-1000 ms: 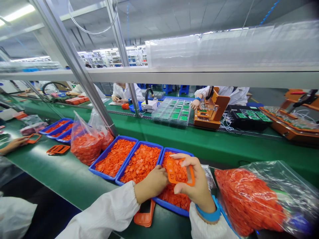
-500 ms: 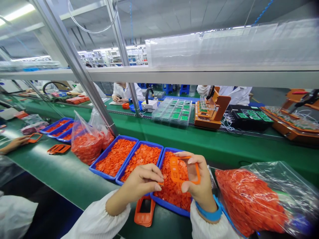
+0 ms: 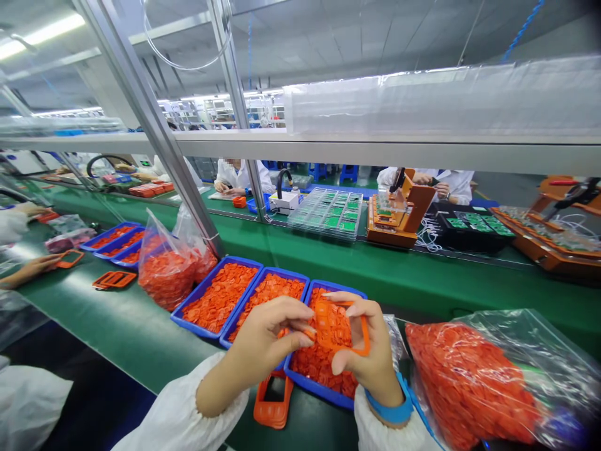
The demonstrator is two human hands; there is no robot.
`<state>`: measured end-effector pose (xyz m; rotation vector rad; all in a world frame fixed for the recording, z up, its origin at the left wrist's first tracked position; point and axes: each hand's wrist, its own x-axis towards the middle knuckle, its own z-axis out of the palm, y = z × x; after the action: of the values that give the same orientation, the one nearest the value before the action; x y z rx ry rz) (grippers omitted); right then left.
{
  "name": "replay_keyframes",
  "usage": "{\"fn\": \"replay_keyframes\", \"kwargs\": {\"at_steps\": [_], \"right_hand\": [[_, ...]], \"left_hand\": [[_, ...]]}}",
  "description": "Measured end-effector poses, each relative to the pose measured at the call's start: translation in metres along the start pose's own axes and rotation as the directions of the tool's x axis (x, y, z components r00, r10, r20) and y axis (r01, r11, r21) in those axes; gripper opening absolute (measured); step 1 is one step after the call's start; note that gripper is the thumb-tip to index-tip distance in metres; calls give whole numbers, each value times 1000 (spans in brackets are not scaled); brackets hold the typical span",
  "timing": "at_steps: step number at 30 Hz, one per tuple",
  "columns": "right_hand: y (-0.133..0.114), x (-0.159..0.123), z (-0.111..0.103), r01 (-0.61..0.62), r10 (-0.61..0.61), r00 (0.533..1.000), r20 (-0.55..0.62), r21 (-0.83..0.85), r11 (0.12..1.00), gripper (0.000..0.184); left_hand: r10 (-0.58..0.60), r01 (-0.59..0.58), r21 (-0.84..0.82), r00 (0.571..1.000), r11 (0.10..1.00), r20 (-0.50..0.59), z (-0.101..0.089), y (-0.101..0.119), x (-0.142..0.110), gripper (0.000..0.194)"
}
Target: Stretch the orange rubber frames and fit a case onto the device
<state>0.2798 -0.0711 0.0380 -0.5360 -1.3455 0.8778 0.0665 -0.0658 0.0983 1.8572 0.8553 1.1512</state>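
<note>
The left fingers pinch what looks like a piece, just left of the frame, whose long axis leads to the right fingers gripping it.

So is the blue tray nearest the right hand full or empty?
Not empty: orange pieces spread across the blue tray; the right hand hides part of it.

Bench, green-topped. Three blue trays, filled with orange pieces, are set on it side by side. In front of the trays: orange frame. Left of the trays: two bags; farther left, more frames, second tray group. Right of the trays: single bag, underside hidden.
</note>
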Motion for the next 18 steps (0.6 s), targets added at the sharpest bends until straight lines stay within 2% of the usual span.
{"fn": "replay_keyframes", "kwargs": {"at_steps": [4, 8, 14, 18], "right_hand": [[-1, -1, 0, -3, 3, 1000, 7, 10, 1000, 65], [-3, -1, 2, 3, -3, 1000, 9, 18, 1000, 65], [-6, -1, 6, 28, -27, 998, 53, -25, 999, 64], [-5, -1, 9, 72, -72, 997, 16, -9, 997, 63]], "left_hand": [[176, -186, 229, 982, 956, 61, 1, 8, 3, 8], [250, -266, 320, 964, 909, 89, 6, 7, 4, 8], [240, -269, 348, 963, 898, 127, 11, 7, 3, 12], [141, -156, 327, 988, 932, 69, 12, 5, 1, 10]]}}
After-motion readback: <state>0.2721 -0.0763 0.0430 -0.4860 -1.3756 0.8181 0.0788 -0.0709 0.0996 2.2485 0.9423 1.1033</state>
